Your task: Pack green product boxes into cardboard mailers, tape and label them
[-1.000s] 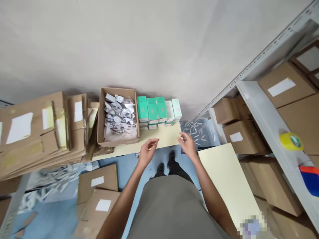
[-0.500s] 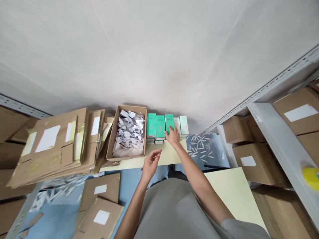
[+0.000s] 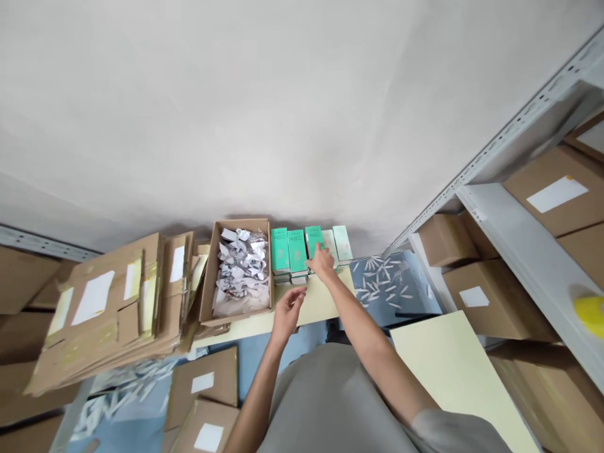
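My right hand point(image 3: 321, 261) reaches over a row of small upright boxes on the pale yellow table. Its thumb and fingers are closed around the lower part of the third green box point(image 3: 313, 235). Left of it stand two more green boxes, an outer green box point(image 3: 280, 248) and a middle green box point(image 3: 297, 250). To the right are two pale, whitish boxes, the end pale box point(image 3: 343, 242) in plain sight and the other partly behind my fingers. My left hand point(image 3: 287, 309) hovers over the table's near edge, half curled, thumb apart, holding nothing.
An open carton point(image 3: 243, 267) of crumpled paper stands left of the boxes. Flattened cardboard point(image 3: 108, 302) is stacked further left. Shelves with cartons point(image 3: 495, 296) rise on the right, beside a second pale tabletop point(image 3: 453, 365). White strips point(image 3: 377, 277) lie on the blue floor.
The view has turned and shifted slightly. My right hand's fingers have closed further onto the third green box, which tilts a little. My left hand stays nearly in place.
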Available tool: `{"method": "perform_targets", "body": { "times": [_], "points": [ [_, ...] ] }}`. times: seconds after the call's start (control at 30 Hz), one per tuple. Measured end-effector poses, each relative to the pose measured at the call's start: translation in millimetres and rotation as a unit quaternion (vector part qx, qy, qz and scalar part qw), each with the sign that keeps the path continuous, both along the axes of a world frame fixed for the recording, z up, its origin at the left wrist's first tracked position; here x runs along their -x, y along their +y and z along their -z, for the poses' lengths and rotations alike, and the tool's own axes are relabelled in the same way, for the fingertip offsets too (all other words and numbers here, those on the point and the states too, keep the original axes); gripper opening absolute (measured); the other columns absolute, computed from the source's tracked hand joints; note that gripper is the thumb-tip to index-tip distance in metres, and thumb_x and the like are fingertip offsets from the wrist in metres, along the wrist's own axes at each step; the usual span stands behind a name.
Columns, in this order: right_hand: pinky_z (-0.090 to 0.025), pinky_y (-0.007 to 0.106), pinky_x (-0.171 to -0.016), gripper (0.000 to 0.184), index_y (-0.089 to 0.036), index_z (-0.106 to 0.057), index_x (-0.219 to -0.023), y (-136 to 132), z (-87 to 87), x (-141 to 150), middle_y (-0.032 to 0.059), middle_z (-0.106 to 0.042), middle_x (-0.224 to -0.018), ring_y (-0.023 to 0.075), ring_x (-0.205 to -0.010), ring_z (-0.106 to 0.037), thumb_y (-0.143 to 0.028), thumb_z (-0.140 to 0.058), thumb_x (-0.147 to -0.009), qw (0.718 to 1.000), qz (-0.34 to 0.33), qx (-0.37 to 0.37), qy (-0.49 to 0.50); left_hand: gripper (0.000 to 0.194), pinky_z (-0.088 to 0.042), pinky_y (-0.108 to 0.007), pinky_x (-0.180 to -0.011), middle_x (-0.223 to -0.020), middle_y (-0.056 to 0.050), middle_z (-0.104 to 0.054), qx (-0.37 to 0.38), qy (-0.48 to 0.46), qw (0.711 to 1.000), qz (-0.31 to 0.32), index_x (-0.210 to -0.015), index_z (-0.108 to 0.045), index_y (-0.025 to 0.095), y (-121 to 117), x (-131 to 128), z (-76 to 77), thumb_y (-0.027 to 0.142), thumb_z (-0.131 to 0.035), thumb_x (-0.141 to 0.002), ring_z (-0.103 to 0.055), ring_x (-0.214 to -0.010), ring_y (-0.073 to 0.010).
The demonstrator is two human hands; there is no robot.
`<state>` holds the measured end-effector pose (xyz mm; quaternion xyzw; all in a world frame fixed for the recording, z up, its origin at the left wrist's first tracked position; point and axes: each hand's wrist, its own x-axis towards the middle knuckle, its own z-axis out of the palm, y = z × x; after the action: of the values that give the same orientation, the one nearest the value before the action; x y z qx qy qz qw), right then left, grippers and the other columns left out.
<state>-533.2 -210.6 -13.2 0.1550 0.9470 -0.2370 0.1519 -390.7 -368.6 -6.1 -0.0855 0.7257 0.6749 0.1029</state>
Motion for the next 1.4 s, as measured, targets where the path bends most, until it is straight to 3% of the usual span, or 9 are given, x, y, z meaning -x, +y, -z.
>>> {"method": "perform_targets", "body": {
  "times": [0.13, 0.23, 0.37, 0.47, 0.63, 0.87, 1.07, 1.27, 1.4],
  "points": [
    [-0.057, 0.041, -0.107, 0.068, -0.018, -0.059, -0.148, 32.5, 3.3, -25.3, 0.0177, -0.075, -0.132, 0.0320, -0.123, -0.074, -0.036, -0.081, -0.087, 0.993, 0.067, 0.080, 0.056, 0.055, -0.062, -0.048, -0.100, -0.121, -0.015, -0.080, -0.032, -0.021, 0.999, -0.004, -0.108, -0.077, 0.019, 3.3, -11.9, 10.7, 0.063, -0.085, -0.076, -0.076, -0.115, -0.0326],
    [-0.064, 0.041, -0.097, 0.063, -0.023, -0.065, -0.138, 60.0, 13.6, -76.8, 0.0080, -0.079, -0.122, 0.0273, -0.109, -0.078, -0.034, -0.081, -0.079, 0.956, 0.148, 0.227, 0.110, 0.064, -0.064, -0.049, -0.099, -0.135, -0.018, -0.074, -0.074, -0.059, 0.995, -0.022, -0.116, -0.072, 0.020, 11.3, -27.0, 20.9, 0.063, -0.091, -0.072, -0.074, -0.121, -0.0325],
    [-0.071, 0.039, -0.071, 0.064, -0.027, -0.064, -0.131, 85.6, 26.2, -183.3, 0.0020, -0.079, -0.110, 0.0223, -0.084, -0.080, -0.040, -0.083, -0.071, 0.818, 0.275, 0.482, 0.149, 0.070, -0.063, -0.052, -0.105, -0.143, -0.017, -0.070, -0.173, -0.160, 0.972, 0.022, -0.125, -0.065, 0.025, 34.5, -54.8, 30.3, 0.058, -0.097, -0.072, -0.074, -0.125, -0.0306],
    [-0.072, 0.041, -0.069, 0.060, -0.027, -0.065, -0.126, 93.2, 25.5, -268.2, 0.0017, -0.079, -0.102, 0.0250, -0.086, -0.081, -0.042, -0.086, -0.072, 0.741, 0.340, 0.555, 0.166, 0.066, -0.061, -0.054, -0.110, -0.131, -0.012, -0.076, -0.241, -0.223, 0.936, 0.128, -0.121, -0.064, 0.024, 58.6, -81.2, 32.9, 0.054, -0.098, -0.073, -0.077, -0.119, -0.0291],
    [-0.073, 0.046, -0.076, 0.063, -0.029, -0.061, -0.127, 98.7, 13.8, -371.9, 0.0023, -0.080, -0.108, 0.0274, -0.093, -0.082, -0.046, -0.089, -0.074, 0.662, 0.457, 0.551, 0.221, 0.065, -0.058, -0.051, -0.115, -0.114, -0.006, -0.081, -0.233, -0.251, 0.903, 0.258, -0.114, -0.065, 0.023, 105.6, -129.9, 34.3, 0.047, -0.102, -0.066, -0.079, -0.112, -0.0260],
    [-0.073, 0.041, -0.077, 0.070, -0.031, -0.059, -0.134, 127.3, 4.2, -456.9, 0.0057, -0.075, -0.125, 0.0259, -0.101, -0.079, -0.052, -0.091, -0.075, 0.613, 0.537, 0.497, 0.299, 0.065, -0.059, -0.048, -0.112, -0.112, -0.004, -0.080, -0.181, -0.222, 0.899, 0.331, -0.113, -0.062, 0.025, 175.0, -190.9, 32.2, 0.053, -0.098, -0.068, -0.078, -0.110, -0.0240],
    [-0.072, 0.043, -0.084, 0.116, -0.032, -0.038, -0.166, 169.1, 14.5, -504.7, 0.0093, -0.070, -0.130, 0.0301, -0.114, -0.076, -0.059, -0.096, -0.069, 0.562, 0.579, 0.494, 0.323, 0.064, -0.058, -0.041, -0.102, -0.101, -0.002, -0.078, -0.150, -0.203, 0.915, 0.315, -0.101, -0.059, 0.024, 243.1, -232.4, 29.6, 0.055, -0.100, -0.062, -0.075, -0.101, -0.0213],
    [-0.068, 0.050, -0.096, 0.152, -0.035, -0.008, -0.179, 230.5, 28.3, -556.6, 0.0156, -0.065, -0.144, 0.0346, -0.120, -0.075, -0.061, -0.102, -0.062, 0.557, 0.573, 0.495, 0.340, 0.057, -0.052, -0.032, -0.084, -0.075, 0.004, -0.065, -0.080, -0.172, 0.915, 0.355, -0.078, -0.056, 0.022, 315.2, -267.8, 34.4, 0.051, -0.101, -0.055, -0.066, -0.080, -0.0169],
    [-0.060, 0.053, -0.110, 0.144, -0.039, -0.015, -0.179, 286.4, 30.0, -620.7, 0.0182, -0.050, -0.167, 0.0349, -0.129, -0.072, -0.064, -0.100, -0.065, 0.571, 0.600, 0.437, 0.350, 0.050, -0.051, -0.030, -0.079, -0.077, 0.003, -0.069, -0.021, -0.131, 0.897, 0.421, -0.079, -0.064, 0.022, 352.8, -260.5, 24.5, 0.043, -0.098, -0.051, -0.065, -0.080, -0.0180]
  ]
}}
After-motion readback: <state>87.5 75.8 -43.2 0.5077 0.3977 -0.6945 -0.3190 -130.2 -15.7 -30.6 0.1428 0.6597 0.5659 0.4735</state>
